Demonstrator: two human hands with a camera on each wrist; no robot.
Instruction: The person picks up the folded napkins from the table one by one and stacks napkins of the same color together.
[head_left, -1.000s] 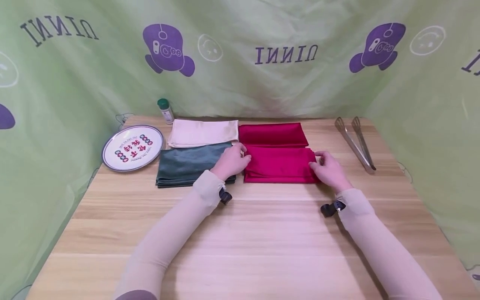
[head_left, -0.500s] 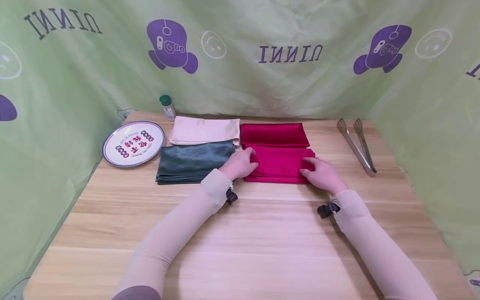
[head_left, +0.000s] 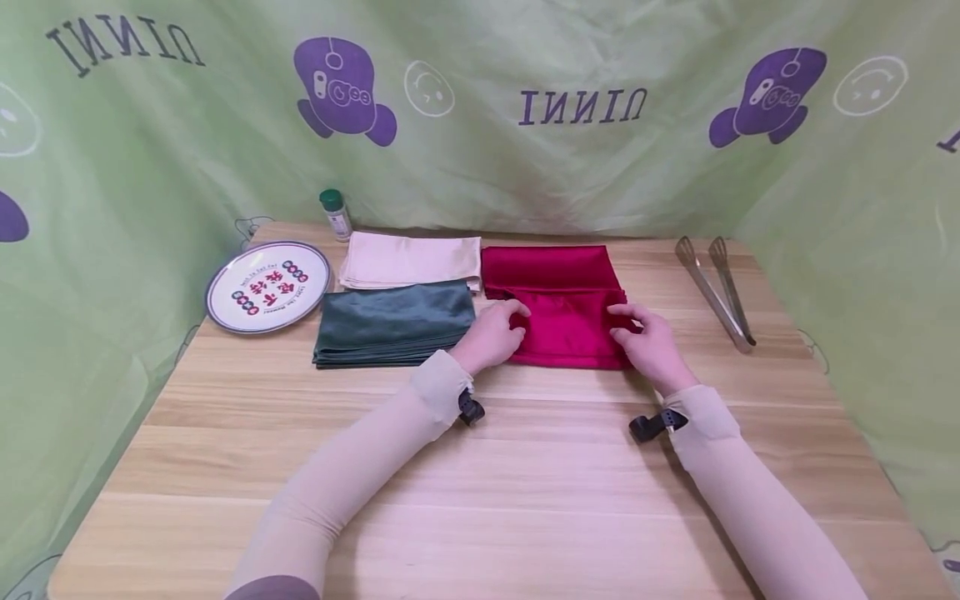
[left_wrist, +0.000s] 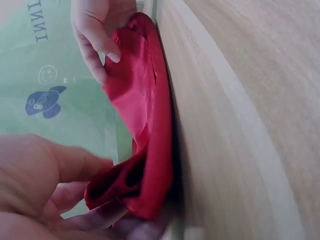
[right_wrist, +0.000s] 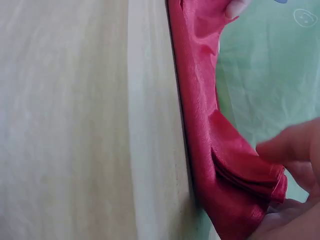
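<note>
A folded red satin cloth (head_left: 570, 325) lies on the table between my hands, its top layers bunched inward at the ends. My left hand (head_left: 491, 337) grips its left end; in the left wrist view the thumb and fingers curl about the bulging folds (left_wrist: 122, 182). At the right end, my right hand (head_left: 651, 346) holds the cloth, fingers under the layered edge and thumb above it in the right wrist view. Directly behind lies a darker red folded cloth (head_left: 551, 268). A dark green folded cloth (head_left: 393, 321) is just left of my left hand.
A cream folded cloth (head_left: 412, 260) lies behind the green one. To the left sits a round printed plate (head_left: 225, 287), with a green-capped shaker bottle (head_left: 337, 218) at the back edge. Metal tongs (head_left: 716, 292) lie at the right. A green curtain (head_left: 480, 167) surrounds the wooden table (head_left: 495, 500).
My left hand has moved right and slightly toward me, drawing the red cloth's left end inward. The right hand shifted left, then a little back right. The two hands are now closer together.
</note>
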